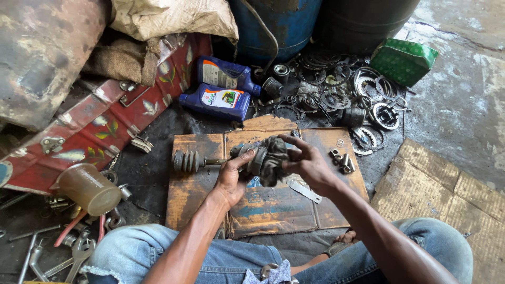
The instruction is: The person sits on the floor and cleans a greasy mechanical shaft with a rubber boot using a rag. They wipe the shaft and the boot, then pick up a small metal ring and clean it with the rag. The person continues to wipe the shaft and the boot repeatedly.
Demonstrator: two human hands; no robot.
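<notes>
My left hand [231, 176] grips a greasy metal part [251, 156] whose shaft carries a ribbed rubber boot [187, 161] sticking out to the left. My right hand [305, 160] presses a dirty dark rag [273, 158] against the right end of that part. Both hands hover over an oil-stained sheet of cardboard [263, 205] lying on the ground between my knees. A flat metal tool [304, 190] lies on the cardboard under my right wrist.
Two blue oil bottles [218, 100] lie behind the cardboard. Several bearings and metal rings [363, 110] are heaped at the back right beside a green box [404, 60]. Small nuts [343, 160] sit on the cardboard's right. A brown jug [89, 188] and spanners [79, 247] lie left.
</notes>
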